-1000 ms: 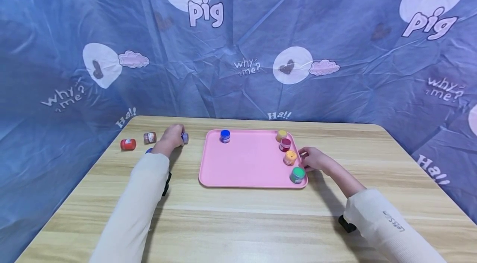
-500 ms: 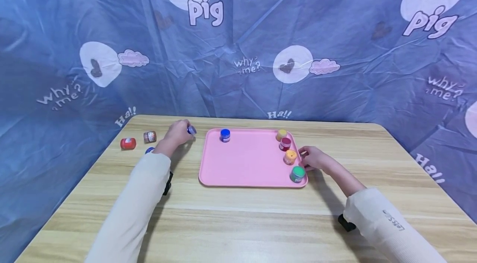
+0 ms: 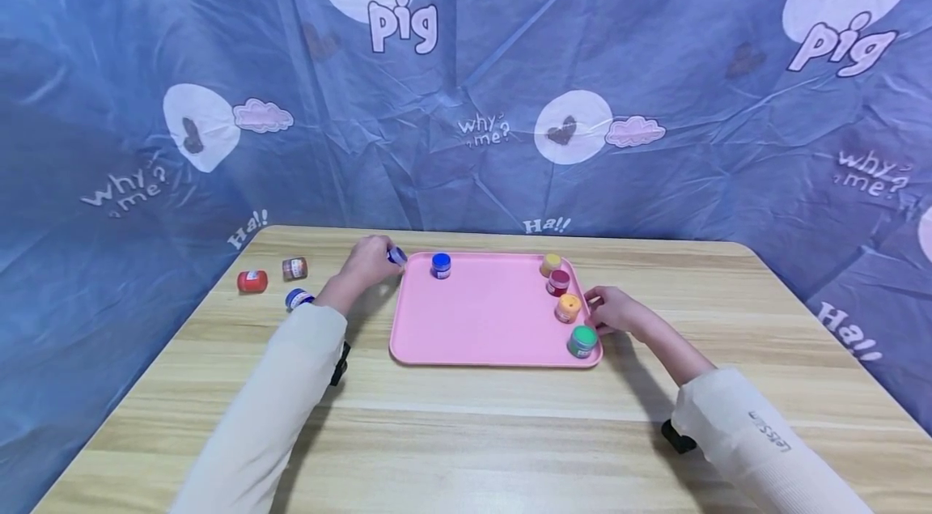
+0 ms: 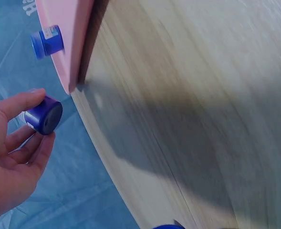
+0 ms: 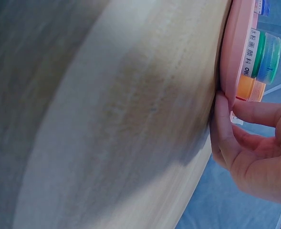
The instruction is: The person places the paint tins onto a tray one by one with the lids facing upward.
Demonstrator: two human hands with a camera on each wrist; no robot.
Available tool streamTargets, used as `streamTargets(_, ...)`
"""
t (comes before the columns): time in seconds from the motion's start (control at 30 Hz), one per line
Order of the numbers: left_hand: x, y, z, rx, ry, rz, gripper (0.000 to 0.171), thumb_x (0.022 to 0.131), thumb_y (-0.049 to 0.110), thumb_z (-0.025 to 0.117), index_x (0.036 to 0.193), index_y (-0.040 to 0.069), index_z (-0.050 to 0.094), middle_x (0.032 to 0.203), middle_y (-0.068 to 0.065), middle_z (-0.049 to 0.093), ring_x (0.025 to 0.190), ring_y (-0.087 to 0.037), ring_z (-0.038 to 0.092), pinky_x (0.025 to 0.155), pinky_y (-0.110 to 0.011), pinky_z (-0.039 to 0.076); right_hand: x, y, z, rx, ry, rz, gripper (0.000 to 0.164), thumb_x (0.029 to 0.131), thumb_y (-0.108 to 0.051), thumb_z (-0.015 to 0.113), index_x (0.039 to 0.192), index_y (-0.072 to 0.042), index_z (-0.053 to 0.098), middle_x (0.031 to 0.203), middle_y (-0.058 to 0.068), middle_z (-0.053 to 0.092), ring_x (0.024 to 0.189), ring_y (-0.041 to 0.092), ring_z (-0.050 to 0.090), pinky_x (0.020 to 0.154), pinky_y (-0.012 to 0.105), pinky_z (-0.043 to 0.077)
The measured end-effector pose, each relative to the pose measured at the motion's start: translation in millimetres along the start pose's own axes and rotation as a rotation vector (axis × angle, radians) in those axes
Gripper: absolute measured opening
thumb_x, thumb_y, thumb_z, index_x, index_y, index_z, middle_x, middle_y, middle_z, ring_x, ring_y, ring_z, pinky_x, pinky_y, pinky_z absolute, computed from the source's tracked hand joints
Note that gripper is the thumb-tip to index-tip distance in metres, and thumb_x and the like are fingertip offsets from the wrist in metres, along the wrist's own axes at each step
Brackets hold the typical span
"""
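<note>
My left hand (image 3: 367, 261) pinches a dark blue paint jar (image 4: 45, 114) between thumb and fingertips, raised above the table beside the far left corner of the pink tray (image 3: 473, 320). The jar is tilted in the left wrist view. On the tray's right rim, my right hand (image 3: 612, 310) grips the edge, thumb on top and fingers beneath. A blue paint jar (image 3: 441, 265) stands near the tray's far left corner. Along the right side runs a row: yellow jar (image 3: 550, 264), dark red jar (image 3: 558, 282), orange jar (image 3: 568, 307) and green jar (image 3: 582, 341).
Left of the tray, on the wooden table (image 3: 466, 441), lie a red jar (image 3: 252, 282), a brownish jar (image 3: 294, 269) and another blue jar (image 3: 299, 299) close to my left wrist. A blue printed cloth (image 3: 466, 174) hangs behind the table.
My left hand has carried the dark blue jar right and slightly away from me, up to the tray's far left corner. The right hand stays on the rim.
</note>
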State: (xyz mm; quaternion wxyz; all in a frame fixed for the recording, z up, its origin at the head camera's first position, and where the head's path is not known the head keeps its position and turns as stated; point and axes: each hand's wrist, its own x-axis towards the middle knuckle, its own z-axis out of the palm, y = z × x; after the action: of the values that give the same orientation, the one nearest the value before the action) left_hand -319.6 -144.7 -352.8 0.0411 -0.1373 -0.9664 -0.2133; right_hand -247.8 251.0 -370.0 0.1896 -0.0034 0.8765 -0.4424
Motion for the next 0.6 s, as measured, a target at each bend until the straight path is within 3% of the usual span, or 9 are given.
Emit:
streamTargets(0.33,1.5,19.0,7.9,-0.035,-0.025,-0.043,0.038,0.075,0.013,0.072,0.107,-0.006,0.061,0.099,-0.018,0.061,0.091,-0.030,0.056,0.084,-0.038,0.046,-0.3,0.4,-0.7,0.013,-0.006,0.004,0.052,0.075,0.014,0.050,0.122,0.022,0.031,0.100,0.027,0.047,0.079,0.022,0.055,0.069,0.032,0.054)
streamTargets(0.6,-2.1,30.9,12.4,-0.027,0.011,0.021,0.033,0.073,0.011,0.073,0.099,-0.006,0.063,0.092,-0.017,0.060,0.087,-0.030,0.055,0.079,-0.037,0.046,0.6,0.2,-1.0,0.020,-0.007,0.000,0.051,0.074,0.014,0.050,0.121,0.021,0.032,0.098,0.025,0.048,0.077,0.020,0.055,0.068,0.031,0.054)
